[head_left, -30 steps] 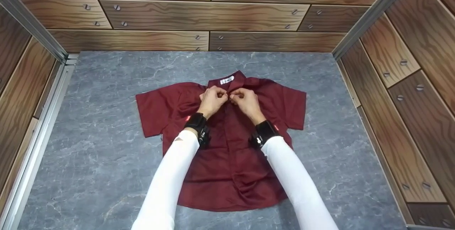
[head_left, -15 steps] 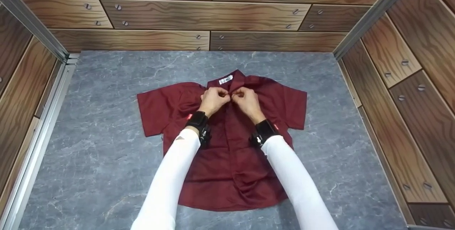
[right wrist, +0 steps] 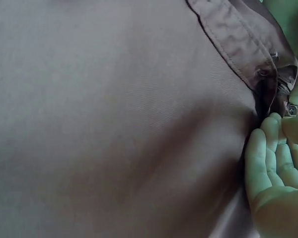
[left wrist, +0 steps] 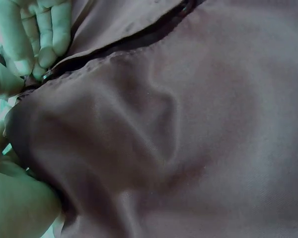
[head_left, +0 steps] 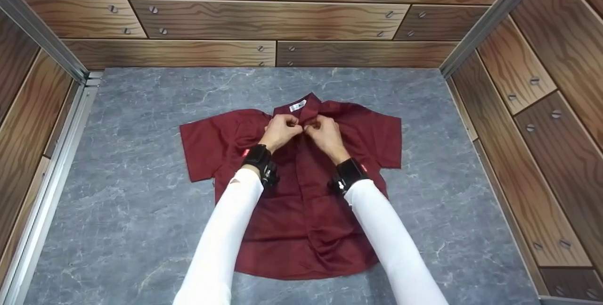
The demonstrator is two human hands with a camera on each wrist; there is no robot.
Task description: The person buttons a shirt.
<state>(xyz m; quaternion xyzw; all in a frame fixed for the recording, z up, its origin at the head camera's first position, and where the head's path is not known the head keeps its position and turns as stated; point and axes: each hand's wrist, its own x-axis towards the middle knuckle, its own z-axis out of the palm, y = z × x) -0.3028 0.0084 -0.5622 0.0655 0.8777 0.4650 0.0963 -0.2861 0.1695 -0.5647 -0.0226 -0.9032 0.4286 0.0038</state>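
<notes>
A dark red short-sleeved shirt (head_left: 278,229) lies spread front up, its collar (head_left: 310,109) at the far side and a white label (head_left: 297,106) inside the neck. My left hand (head_left: 281,131) pinches the front edge just below the collar. Close beside it, my right hand (head_left: 326,134) pinches the other side of the front opening, fingertips almost meeting the left ones. In the right wrist view a small button (right wrist: 292,110) shows between the fingertips, next to the stitched front band (right wrist: 233,42). Bent fingers partly hide the cloth being pinched.
The shirt lies on a grey marbled tabletop (head_left: 127,192). Wood-patterned panels (head_left: 212,20) stand behind it and along both sides, with metal rails (head_left: 47,210) at the left edge. Black wrist straps (head_left: 351,173) sit over the shirt front.
Both hands stay at the same spot below the collar, with only small finger shifts. The collar and the right sleeve have been drawn slightly to the left.
</notes>
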